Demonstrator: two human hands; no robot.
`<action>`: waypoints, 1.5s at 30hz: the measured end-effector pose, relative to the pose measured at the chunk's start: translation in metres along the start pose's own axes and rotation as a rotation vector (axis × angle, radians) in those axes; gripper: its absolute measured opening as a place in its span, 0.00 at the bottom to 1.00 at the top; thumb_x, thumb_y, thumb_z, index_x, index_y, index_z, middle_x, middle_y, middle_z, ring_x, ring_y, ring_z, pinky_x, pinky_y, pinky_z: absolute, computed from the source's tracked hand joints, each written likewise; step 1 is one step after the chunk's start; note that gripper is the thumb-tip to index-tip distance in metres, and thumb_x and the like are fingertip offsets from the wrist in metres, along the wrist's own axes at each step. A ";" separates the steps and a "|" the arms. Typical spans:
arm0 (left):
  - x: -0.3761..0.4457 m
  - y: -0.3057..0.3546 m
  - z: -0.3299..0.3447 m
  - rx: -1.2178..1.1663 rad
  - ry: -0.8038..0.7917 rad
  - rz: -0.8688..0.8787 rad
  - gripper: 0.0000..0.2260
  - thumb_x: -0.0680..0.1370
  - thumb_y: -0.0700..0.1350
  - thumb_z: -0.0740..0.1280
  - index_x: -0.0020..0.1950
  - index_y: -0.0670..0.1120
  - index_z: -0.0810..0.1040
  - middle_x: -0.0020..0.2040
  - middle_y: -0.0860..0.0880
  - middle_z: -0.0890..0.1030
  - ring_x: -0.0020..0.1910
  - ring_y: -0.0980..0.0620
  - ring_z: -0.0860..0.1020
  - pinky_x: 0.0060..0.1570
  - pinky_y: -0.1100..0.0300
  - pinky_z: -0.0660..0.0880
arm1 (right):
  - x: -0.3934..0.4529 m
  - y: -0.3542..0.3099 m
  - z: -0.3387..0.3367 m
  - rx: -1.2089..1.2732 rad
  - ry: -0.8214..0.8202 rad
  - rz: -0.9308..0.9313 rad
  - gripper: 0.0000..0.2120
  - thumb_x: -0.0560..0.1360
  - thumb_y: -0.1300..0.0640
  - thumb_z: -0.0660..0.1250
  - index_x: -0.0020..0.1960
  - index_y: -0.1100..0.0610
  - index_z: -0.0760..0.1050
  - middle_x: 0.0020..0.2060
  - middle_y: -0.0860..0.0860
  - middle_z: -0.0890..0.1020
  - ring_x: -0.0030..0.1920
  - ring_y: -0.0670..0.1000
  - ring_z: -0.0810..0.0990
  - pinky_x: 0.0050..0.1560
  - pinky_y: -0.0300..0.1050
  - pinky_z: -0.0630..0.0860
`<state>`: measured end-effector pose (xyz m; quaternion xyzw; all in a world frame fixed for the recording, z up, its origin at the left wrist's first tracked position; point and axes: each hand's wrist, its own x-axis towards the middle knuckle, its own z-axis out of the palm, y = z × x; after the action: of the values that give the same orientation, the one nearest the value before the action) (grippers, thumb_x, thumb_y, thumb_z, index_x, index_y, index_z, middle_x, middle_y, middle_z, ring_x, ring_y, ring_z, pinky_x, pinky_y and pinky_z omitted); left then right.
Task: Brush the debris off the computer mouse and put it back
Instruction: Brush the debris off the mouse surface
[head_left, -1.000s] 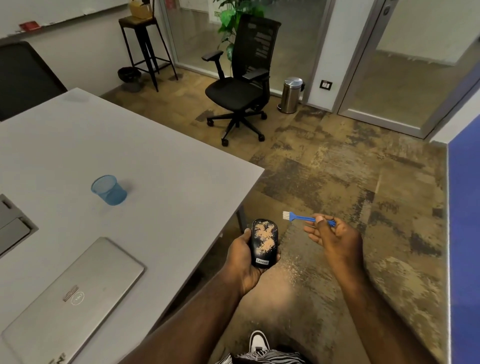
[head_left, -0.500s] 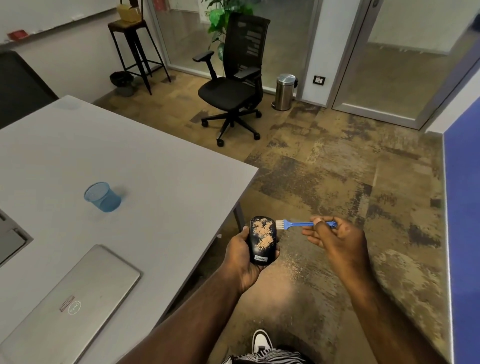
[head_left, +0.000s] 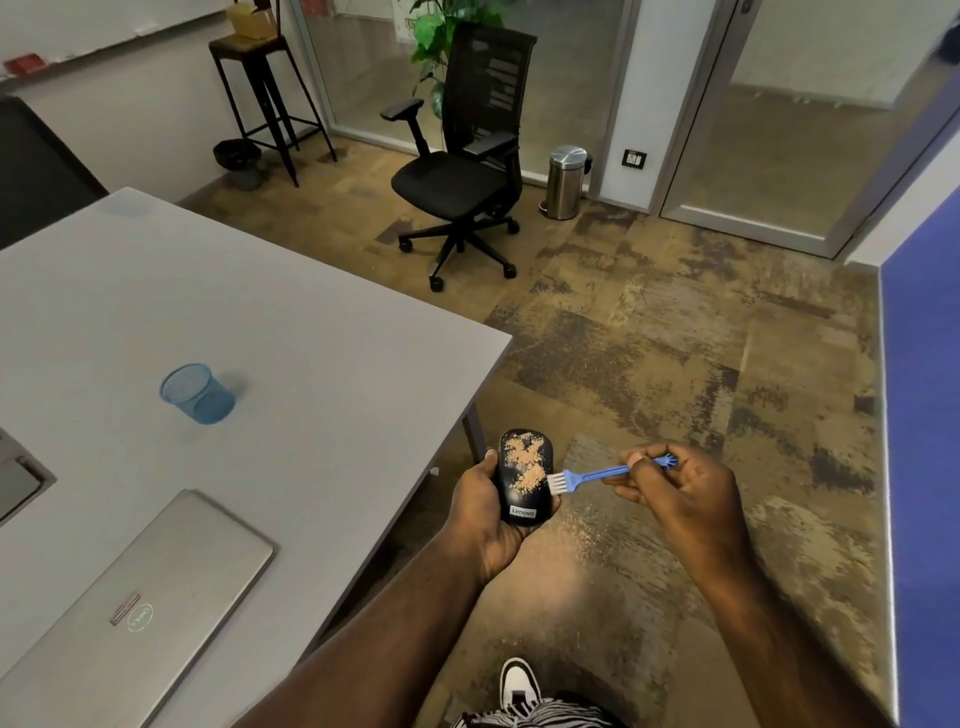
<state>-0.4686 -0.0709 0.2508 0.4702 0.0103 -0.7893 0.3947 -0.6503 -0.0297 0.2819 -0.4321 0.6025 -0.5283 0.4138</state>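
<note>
So the left hand (head_left: 485, 512) is cradling a black Lenovo computer mouse (head_left: 523, 477) out past the corner of the grey table (head_left: 311, 332), held over the floor rather than the tabletop, fingers wrapped round its sides so the top faces up. There's a good patch of tan sandy debris (head_left: 525, 462) stuck across the top of the mouse, sort of an X-shaped smear from the scroll wheel end down toward the middle. The right hand (head_left: 680, 493) is pinching a little blue brush (head_left: 597, 474) by its handle between thumb and fingers, and the white bristles are right up against the right edge of the mouse, touching the lower end of the debris patch. Some of the same tan grit is scattered on the patchy brown carpet (head_left: 675, 338) just below and to the right of the mouse. On the table there's a blue mesh cup (head_left: 197, 393) standing on its own well away from the edge, and a closed silver Dell laptop (head_left: 135, 613) nearer the person. Further back you've got a black office chair (head_left: 467, 171) on castors, a small steel pedal bin (head_left: 566, 182) just beside the glass partition, and a tall black stool (head_left: 265, 98) by the wall. A white sneaker (head_left: 519, 686) pokes in at the bottom.
</note>
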 end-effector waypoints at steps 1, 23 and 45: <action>0.001 0.000 0.001 0.003 0.003 0.000 0.22 0.83 0.54 0.52 0.57 0.40 0.78 0.43 0.40 0.83 0.38 0.43 0.80 0.33 0.54 0.80 | -0.002 0.000 -0.001 -0.008 -0.008 -0.010 0.11 0.77 0.67 0.68 0.41 0.54 0.82 0.38 0.49 0.87 0.39 0.50 0.88 0.38 0.38 0.82; 0.005 -0.001 0.013 -0.024 -0.063 -0.052 0.25 0.83 0.54 0.51 0.61 0.36 0.76 0.42 0.36 0.83 0.39 0.41 0.78 0.35 0.54 0.81 | 0.020 0.007 -0.003 -0.139 0.018 -0.070 0.10 0.78 0.62 0.69 0.44 0.48 0.81 0.37 0.46 0.87 0.40 0.46 0.88 0.40 0.37 0.83; 0.002 0.000 0.016 0.052 -0.075 -0.051 0.28 0.83 0.55 0.48 0.63 0.35 0.76 0.44 0.35 0.82 0.38 0.41 0.78 0.36 0.55 0.80 | 0.038 0.006 0.003 -0.198 0.036 -0.078 0.03 0.74 0.51 0.69 0.44 0.43 0.80 0.38 0.43 0.87 0.41 0.44 0.88 0.44 0.53 0.85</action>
<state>-0.4810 -0.0781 0.2583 0.4499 -0.0128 -0.8163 0.3622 -0.6593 -0.0668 0.2737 -0.4844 0.6419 -0.4896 0.3371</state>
